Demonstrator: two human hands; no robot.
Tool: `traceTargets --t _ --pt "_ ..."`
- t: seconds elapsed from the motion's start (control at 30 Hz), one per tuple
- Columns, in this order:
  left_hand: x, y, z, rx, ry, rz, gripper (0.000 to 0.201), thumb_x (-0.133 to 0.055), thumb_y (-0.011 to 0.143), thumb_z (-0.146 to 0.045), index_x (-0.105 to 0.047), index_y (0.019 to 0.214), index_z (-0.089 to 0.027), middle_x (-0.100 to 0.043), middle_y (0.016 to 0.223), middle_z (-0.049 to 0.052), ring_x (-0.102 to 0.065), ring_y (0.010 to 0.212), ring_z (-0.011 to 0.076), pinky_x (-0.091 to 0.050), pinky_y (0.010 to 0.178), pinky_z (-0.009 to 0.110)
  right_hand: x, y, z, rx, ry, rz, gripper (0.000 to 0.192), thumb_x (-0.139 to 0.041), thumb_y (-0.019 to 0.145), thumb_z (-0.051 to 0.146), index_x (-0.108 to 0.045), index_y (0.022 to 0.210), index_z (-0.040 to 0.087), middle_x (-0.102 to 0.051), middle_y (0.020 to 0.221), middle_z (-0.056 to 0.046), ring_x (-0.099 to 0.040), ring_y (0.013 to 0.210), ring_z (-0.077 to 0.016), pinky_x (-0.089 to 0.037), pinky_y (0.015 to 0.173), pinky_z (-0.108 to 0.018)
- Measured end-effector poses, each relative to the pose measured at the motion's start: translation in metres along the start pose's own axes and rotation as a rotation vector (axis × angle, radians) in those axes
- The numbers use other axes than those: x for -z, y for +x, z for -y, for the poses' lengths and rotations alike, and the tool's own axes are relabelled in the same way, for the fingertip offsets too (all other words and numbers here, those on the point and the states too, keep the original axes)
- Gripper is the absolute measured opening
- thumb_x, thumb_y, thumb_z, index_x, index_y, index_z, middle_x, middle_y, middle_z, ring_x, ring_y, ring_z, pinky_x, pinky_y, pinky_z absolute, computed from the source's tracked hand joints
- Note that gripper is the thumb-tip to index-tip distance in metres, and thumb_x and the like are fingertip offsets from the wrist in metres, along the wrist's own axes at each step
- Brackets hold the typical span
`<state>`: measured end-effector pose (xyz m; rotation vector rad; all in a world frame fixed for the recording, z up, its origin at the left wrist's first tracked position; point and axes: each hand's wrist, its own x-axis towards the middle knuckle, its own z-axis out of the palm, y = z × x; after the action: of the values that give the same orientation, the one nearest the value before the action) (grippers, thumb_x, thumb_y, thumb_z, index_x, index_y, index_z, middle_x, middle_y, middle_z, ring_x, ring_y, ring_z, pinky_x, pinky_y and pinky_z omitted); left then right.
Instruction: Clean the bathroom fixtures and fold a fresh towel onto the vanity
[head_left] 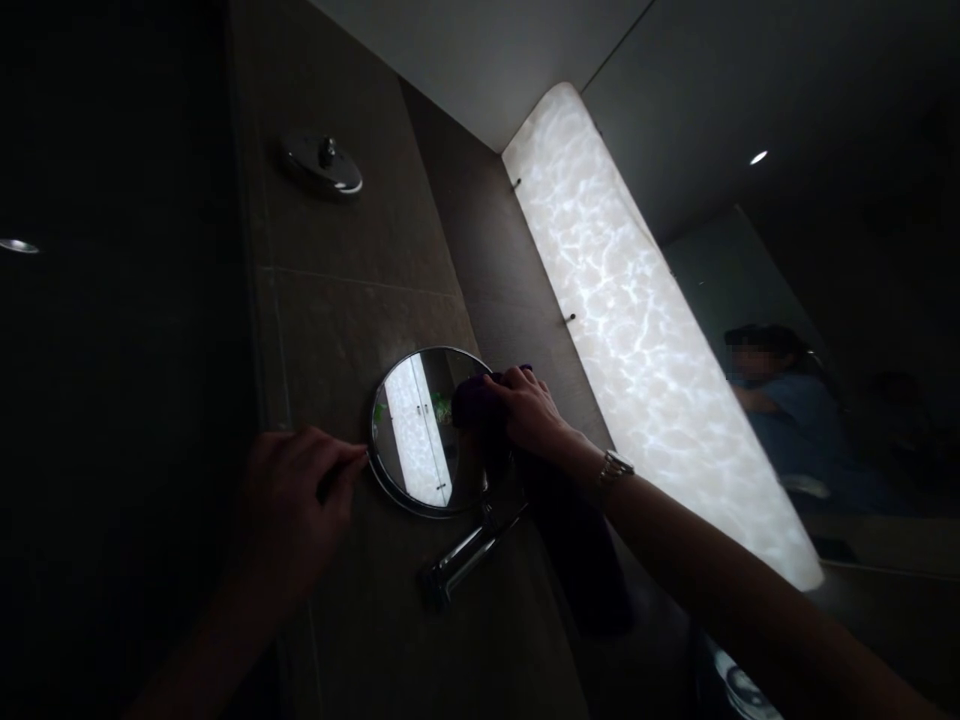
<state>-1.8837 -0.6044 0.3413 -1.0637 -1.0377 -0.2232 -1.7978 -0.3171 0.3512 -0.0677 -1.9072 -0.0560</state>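
Observation:
A round mirror [420, 430] with a chrome rim is fixed to the tiled wall by a folding chrome arm [469, 555]. My left hand [304, 490] pinches the mirror's left rim between thumb and fingers. On the other side, my right hand [529, 405], with a metal watch [613, 467] at the wrist, holds a dark purple cloth [480, 400] against the right part of the glass. The cloth's loose end hangs down below the forearm and covers some of the mirror. Its lower folds are hard to make out in the dim light.
A bright marbled light panel [622, 320] slants along the wall at the right. Above the mirror, a round chrome fitting [322, 165] sticks out from the tiles. A large wall mirror [750, 250] at the right reflects a person in blue [802, 420].

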Motion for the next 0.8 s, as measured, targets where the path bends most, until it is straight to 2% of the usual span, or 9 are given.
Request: traceTargets --t 0.1,0.2,0.33,0.4,0.47,0.57,0.67,0.73,0.8 --pt "0.000 0.001 -0.001 -0.013 0.007 -0.016 0.007 -0.059 0.094 -0.016 -0.062 0.088 -0.016 -0.061 0.076 0.004 -0.050 0.078 0.0230 -0.043 0.073 0.038 0.001 0.001 -0.004 -0.010 -0.005 -0.017 0.070 -0.054 0.083 0.013 -0.047 0.152 0.026 -0.054 0.127 -0.013 -0.045 0.119 -0.0305 -0.040 0.099 -0.046" --pt "-0.001 0.001 -0.001 -0.007 0.002 -0.018 0.008 -0.057 0.095 -0.015 -0.061 0.088 -0.017 -0.061 0.076 0.004 -0.050 0.078 0.0233 -0.044 0.073 0.038 -0.003 -0.022 0.004 -0.014 -0.010 0.049 0.070 -0.054 0.083 0.013 -0.046 0.152 0.024 -0.054 0.128 -0.014 -0.046 0.118 -0.0304 -0.041 0.100 -0.047" --pt "-0.002 -0.001 0.002 0.012 0.001 -0.007 0.007 -0.057 0.095 -0.017 -0.061 0.090 -0.019 -0.062 0.078 0.003 -0.052 0.080 0.0235 -0.044 0.075 0.038 -0.005 -0.054 0.059 0.184 0.000 0.092 0.072 -0.057 0.084 0.019 -0.041 0.154 0.013 -0.053 0.133 -0.017 -0.045 0.115 -0.0308 -0.043 0.102 -0.049" --pt "-0.002 -0.002 0.005 -0.025 0.027 -0.004 0.012 -0.051 0.095 -0.014 -0.059 0.088 -0.018 -0.063 0.079 0.004 -0.051 0.079 0.0237 -0.044 0.074 0.038 -0.002 -0.044 0.089 0.358 0.022 0.030 0.070 -0.056 0.088 0.025 -0.038 0.155 0.014 -0.053 0.135 -0.015 -0.045 0.114 -0.0296 -0.044 0.101 -0.048" --pt "-0.002 -0.004 0.007 -0.046 0.051 0.011 0.016 -0.046 0.096 -0.012 -0.058 0.086 -0.017 -0.063 0.081 0.007 -0.051 0.081 0.0248 -0.044 0.072 0.038 0.005 -0.019 0.098 0.425 0.036 -0.062 0.066 -0.054 0.091 0.028 -0.038 0.154 0.018 -0.052 0.136 -0.013 -0.045 0.115 -0.0284 -0.044 0.103 -0.047" --pt "-0.003 -0.003 0.006 -0.030 0.040 0.008 0.015 -0.049 0.099 -0.019 -0.060 0.088 -0.017 -0.062 0.080 0.006 -0.051 0.081 0.0248 -0.044 0.071 0.038 0.008 0.011 0.064 0.175 0.038 -0.130 0.064 -0.055 0.090 0.022 -0.043 0.153 0.023 -0.053 0.134 -0.013 -0.047 0.119 -0.0303 -0.042 0.105 -0.050" --pt "-0.004 -0.002 0.002 0.000 0.008 -0.028 0.013 -0.055 0.098 -0.021 -0.062 0.087 -0.017 -0.062 0.076 0.004 -0.051 0.079 0.0238 -0.044 0.073 0.039 -0.009 -0.015 0.027 -0.156 0.046 -0.073 0.066 -0.051 0.087 0.015 -0.045 0.152 0.018 -0.054 0.132 -0.017 -0.047 0.120 -0.0330 -0.042 0.105 -0.051" --pt "-0.005 -0.001 0.001 0.021 -0.008 -0.033 0.012 -0.057 0.096 -0.019 -0.062 0.086 -0.017 -0.062 0.076 0.005 -0.052 0.079 0.0240 -0.044 0.075 0.040 -0.022 -0.054 0.034 -0.175 0.067 0.001 0.069 -0.053 0.084 0.013 -0.043 0.152 0.011 -0.054 0.131 -0.019 -0.048 0.118 -0.0332 -0.044 0.104 -0.050" --pt "-0.005 -0.001 0.001 0.036 -0.015 -0.032 0.013 -0.057 0.096 -0.020 -0.062 0.084 -0.017 -0.062 0.076 0.005 -0.052 0.078 0.0244 -0.044 0.076 0.040 -0.027 -0.083 0.067 0.004 0.111 0.056 0.076 -0.057 0.079 0.016 -0.040 0.153 0.008 -0.054 0.130 -0.019 -0.048 0.113 -0.0319 -0.046 0.102 -0.049"
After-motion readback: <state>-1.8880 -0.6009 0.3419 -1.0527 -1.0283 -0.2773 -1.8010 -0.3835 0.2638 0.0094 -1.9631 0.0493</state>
